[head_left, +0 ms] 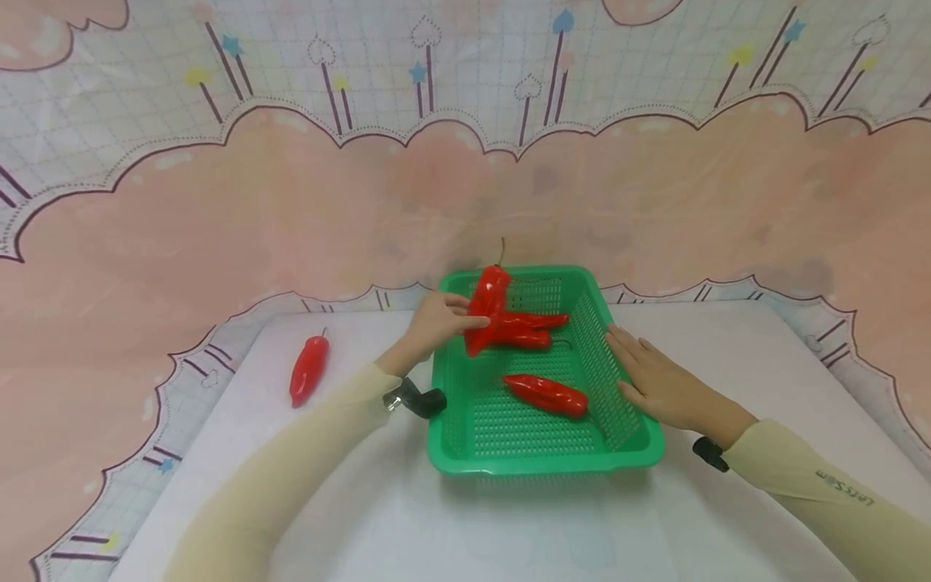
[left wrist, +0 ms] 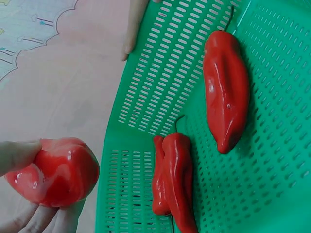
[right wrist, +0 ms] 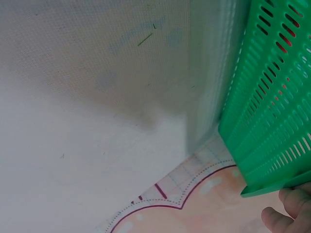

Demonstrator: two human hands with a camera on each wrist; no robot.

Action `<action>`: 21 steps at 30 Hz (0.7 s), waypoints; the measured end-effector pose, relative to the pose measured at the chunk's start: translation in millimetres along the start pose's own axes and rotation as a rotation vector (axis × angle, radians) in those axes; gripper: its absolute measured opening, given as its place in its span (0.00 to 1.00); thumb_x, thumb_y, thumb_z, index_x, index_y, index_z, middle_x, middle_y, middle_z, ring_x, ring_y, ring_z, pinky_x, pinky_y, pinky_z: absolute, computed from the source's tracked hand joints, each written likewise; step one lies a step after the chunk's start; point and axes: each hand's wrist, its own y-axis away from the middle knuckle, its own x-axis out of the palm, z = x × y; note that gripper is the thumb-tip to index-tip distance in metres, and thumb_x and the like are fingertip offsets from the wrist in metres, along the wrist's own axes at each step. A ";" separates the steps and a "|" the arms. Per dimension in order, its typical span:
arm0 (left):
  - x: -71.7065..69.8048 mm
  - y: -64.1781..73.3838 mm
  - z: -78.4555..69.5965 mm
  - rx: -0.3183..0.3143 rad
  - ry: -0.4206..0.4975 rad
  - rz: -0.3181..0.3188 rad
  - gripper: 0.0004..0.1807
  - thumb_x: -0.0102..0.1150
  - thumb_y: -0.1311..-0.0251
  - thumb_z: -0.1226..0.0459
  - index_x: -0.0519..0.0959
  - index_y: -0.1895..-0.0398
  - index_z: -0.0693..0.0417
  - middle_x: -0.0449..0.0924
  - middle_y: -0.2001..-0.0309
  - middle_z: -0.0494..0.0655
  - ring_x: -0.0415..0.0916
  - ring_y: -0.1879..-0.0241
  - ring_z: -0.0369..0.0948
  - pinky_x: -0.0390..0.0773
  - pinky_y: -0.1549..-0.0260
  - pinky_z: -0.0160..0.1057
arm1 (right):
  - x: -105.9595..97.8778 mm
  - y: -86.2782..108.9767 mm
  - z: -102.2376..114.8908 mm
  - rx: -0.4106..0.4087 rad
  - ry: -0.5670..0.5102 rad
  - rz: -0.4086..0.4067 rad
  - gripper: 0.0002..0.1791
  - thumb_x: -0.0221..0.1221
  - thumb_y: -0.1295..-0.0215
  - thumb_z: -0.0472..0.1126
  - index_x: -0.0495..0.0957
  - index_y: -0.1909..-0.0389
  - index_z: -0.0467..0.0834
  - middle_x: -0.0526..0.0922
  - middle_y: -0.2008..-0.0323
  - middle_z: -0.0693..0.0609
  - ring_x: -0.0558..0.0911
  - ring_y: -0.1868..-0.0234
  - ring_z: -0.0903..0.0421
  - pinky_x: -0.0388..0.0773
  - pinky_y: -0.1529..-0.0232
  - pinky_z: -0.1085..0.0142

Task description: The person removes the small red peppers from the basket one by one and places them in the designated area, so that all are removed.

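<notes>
My left hand (head_left: 440, 320) pinches a long red chili pepper (head_left: 490, 293) between thumb and fingers, over the back left of the green basket (head_left: 452, 453). Its thin stem points up and away. In the left wrist view the held pepper (left wrist: 63, 174) appears end-on beside the basket wall. Two red peppers (left wrist: 177, 174) lie together in the basket, partly behind the held one from the head. A third pepper (head_left: 547, 396) lies nearer the front. My right hand (head_left: 658, 381) rests with extended fingers along the basket's right rim.
Another red pepper (head_left: 309, 369) lies on the white tabletop (head_left: 364, 501), left of the basket. A patterned pink and white cloth (head_left: 349, 218) hangs behind the table. In the right wrist view small green bits (right wrist: 145, 40) show on the pale surface.
</notes>
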 end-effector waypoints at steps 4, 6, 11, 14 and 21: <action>-8.3 5.7 -1.7 -0.016 -0.041 -0.028 0.25 0.69 0.51 0.62 0.77 0.50 0.67 0.82 0.54 0.61 0.81 0.52 0.50 0.82 0.59 0.40 | -0.7 -0.6 -1.2 -0.002 -0.004 -0.002 0.35 0.45 0.34 0.42 0.48 0.31 0.28 0.49 0.28 0.33 0.52 0.29 0.36 0.53 0.31 0.41; -12.5 8.8 -2.1 -0.020 -0.059 -0.036 0.25 0.68 0.51 0.61 0.77 0.50 0.66 0.82 0.53 0.61 0.81 0.51 0.50 0.82 0.59 0.39 | -0.9 -0.8 -1.2 -0.001 -0.007 -0.002 0.35 0.45 0.34 0.42 0.47 0.31 0.29 0.48 0.28 0.33 0.52 0.28 0.36 0.52 0.31 0.41; -23.8 15.3 -1.4 -0.038 -0.063 -0.033 0.25 0.67 0.50 0.60 0.77 0.49 0.65 0.82 0.52 0.60 0.80 0.50 0.50 0.82 0.57 0.40 | -1.6 -1.3 0.0 -0.004 -0.008 -0.004 0.35 0.45 0.34 0.42 0.48 0.31 0.28 0.49 0.29 0.32 0.52 0.29 0.35 0.53 0.31 0.40; -30.9 19.5 0.0 -0.057 -0.068 -0.032 0.27 0.67 0.49 0.59 0.75 0.47 0.64 0.81 0.50 0.60 0.79 0.49 0.51 0.81 0.54 0.44 | -1.6 -1.8 0.1 0.003 -0.010 0.006 0.35 0.45 0.34 0.42 0.48 0.31 0.28 0.48 0.28 0.33 0.52 0.28 0.35 0.52 0.31 0.41; -46.5 32.8 3.8 -0.111 -0.134 -0.034 0.28 0.65 0.47 0.55 0.74 0.45 0.58 0.80 0.47 0.55 0.77 0.50 0.50 0.80 0.53 0.45 | 0.2 -1.2 -0.9 0.014 -0.020 0.013 0.36 0.45 0.33 0.42 0.46 0.30 0.29 0.47 0.28 0.33 0.51 0.28 0.36 0.51 0.31 0.41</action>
